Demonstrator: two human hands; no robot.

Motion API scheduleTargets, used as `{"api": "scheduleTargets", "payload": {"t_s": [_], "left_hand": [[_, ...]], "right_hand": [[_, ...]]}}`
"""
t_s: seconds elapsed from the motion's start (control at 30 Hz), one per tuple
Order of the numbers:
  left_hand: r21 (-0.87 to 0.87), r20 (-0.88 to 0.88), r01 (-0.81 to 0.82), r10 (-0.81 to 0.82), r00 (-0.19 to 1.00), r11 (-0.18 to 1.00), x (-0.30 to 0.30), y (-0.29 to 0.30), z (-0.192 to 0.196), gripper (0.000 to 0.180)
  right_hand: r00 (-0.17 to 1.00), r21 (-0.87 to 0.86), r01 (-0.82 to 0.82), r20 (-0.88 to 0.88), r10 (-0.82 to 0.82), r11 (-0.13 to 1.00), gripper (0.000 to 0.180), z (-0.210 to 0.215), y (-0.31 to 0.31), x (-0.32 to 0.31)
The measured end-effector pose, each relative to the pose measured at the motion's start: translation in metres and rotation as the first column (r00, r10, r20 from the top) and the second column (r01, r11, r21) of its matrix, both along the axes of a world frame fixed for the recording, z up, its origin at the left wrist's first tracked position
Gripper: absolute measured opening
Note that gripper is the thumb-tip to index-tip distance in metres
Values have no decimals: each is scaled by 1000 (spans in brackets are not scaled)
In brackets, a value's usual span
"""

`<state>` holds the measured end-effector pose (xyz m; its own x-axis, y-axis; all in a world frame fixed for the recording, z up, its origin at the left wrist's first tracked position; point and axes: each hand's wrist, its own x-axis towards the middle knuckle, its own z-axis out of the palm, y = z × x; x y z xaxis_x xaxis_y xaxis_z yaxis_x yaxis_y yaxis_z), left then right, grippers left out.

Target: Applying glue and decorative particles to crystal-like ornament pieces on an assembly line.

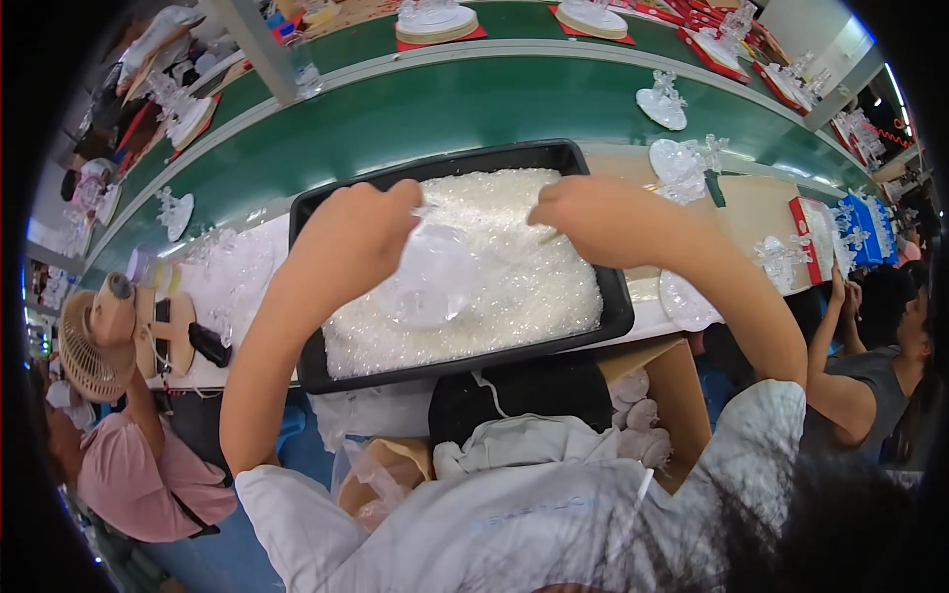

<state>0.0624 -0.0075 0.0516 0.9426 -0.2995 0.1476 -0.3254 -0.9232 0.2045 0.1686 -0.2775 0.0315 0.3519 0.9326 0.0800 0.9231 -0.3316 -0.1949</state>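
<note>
A black tray [461, 158] lies before me, filled with loose white glittery flakes [534, 296]. Over its left part my left hand [368, 235] is closed, thumb and forefinger together at the top of a clear round dome [431, 279]. The dome sits low against the flakes; whether it rests on them I cannot tell. My right hand [598, 219] hovers above the tray's far right part, its fingers pinched together. Whatever those fingers hold, if anything, is too small to make out. A gap separates the two hands.
Beyond the tray runs a green conveyor [474, 104] carrying clear figurines on round bases. More clear pieces [682, 168] lie at the right. A beige fan [102, 336] stands left. An open carton [682, 395] sits below the table edge. People work on both sides.
</note>
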Motion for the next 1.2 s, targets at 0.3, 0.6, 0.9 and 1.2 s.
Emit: {"api": "scheduleTargets", "payload": {"t_s": [0.3, 0.6, 0.9, 1.2], "left_hand": [[178, 41, -285, 283, 958, 942, -13, 61, -5, 13], [-72, -49, -309, 306, 951, 948, -25, 45, -27, 17], [174, -5, 12, -11, 1000, 985, -53, 54, -1, 32], [570, -139, 381, -371, 918, 728, -28, 68, -14, 22]], "right_hand": [[917, -585, -53, 291, 271, 809, 14, -70, 32, -18], [934, 19, -354, -43, 354, 935, 19, -60, 80, -25], [953, -673, -288, -128, 276, 681, 16, -44, 64, -43], [963, -721, -265, -168, 210, 641, 16, -16, 65, -44]]}}
